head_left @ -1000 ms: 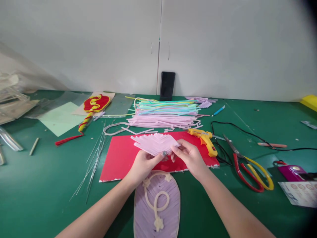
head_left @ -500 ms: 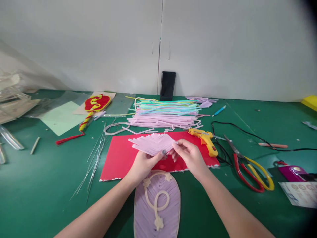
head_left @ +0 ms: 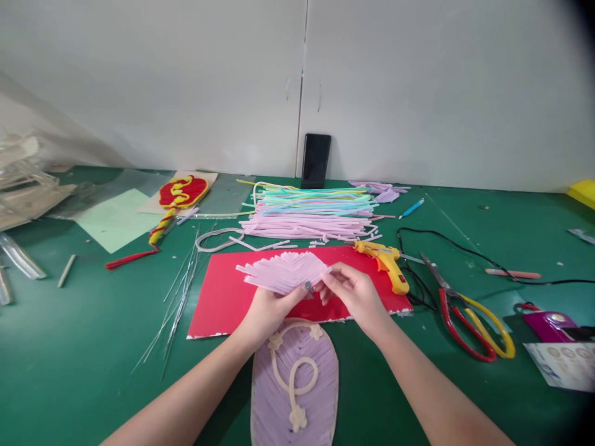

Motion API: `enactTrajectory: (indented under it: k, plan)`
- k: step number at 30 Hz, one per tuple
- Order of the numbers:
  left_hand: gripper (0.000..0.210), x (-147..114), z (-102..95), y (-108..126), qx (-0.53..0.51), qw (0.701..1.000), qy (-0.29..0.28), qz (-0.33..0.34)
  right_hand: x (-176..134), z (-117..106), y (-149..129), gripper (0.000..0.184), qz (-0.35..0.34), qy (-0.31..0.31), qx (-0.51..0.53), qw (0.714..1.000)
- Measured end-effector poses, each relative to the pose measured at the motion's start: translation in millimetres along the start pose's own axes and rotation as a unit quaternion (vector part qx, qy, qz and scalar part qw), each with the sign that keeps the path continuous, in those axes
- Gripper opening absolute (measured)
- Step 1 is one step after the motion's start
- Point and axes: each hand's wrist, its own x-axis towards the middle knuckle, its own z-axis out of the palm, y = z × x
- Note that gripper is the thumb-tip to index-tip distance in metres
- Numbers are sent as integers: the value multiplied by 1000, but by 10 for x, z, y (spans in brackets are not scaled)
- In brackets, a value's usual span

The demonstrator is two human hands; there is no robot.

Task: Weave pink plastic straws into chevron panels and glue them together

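A pale pink piece made of pipe cleaners set side by side in a slanting, leaf-like pattern (head_left: pixel 284 271) is held up over a red board (head_left: pixel 223 297). My left hand (head_left: pixel 277 305) grips its lower edge, thumb on top. At the piece's right end, my right hand (head_left: pixel 348 290) pinches the edge between thumb and fingers. Below my wrists lies an oval purple panel (head_left: pixel 274 409) with a cream looped cord and small cream flowers on it.
Pastel pipe cleaners (head_left: pixel 307 224) are heaped behind the board, with a phone (head_left: pixel 316 161) propped behind them. A yellow glue gun (head_left: pixel 389 266) and red-and-yellow-handled scissors (head_left: pixel 465 310) lie to the right. Thin wires (head_left: pixel 179 297) and a red-and-yellow fan (head_left: pixel 183 192) are to the left.
The pink piece has shifted slightly left and tilted a little in my hands. Both hands keep their hold, and the other things stay where they were.
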Motion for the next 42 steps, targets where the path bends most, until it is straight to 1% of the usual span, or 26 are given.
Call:
enactTrajectory:
  k: [3, 6, 13, 21, 32, 35, 39, 42]
  plan:
    - [14, 4, 1, 5, -6, 1000, -4, 0, 1, -4, 21, 19, 5, -17, -5, 1000]
    - [14, 4, -5, 4, -2, 1000, -5, 4, 3, -9, 20, 18, -5, -20, -31, 999]
    - [19, -7, -25, 31, 27, 999, -17, 17, 12, -11, 32, 15, -14, -11, -36, 999]
    - [16, 2, -35, 10, 4, 998, -54, 19, 8, 25, 39, 15, -21, 5, -37, 999]
    - [18, -11, -25, 20, 0, 999, -44, 2, 5, 53, 77, 16, -30, 19, -41, 999]
    - [19, -13, -18, 42, 2, 999, -42, 1, 6, 54, 69, 19, -24, 25, -42, 999]
    - [18, -17, -6, 48, 4, 999, -42, -11, 6, 46, 62, 23, -4, 21, -14, 1000]
    - [17, -19, -4, 41, 7, 999, -40, -21, 4, 33, 58, 23, 4, 18, -3, 1000]
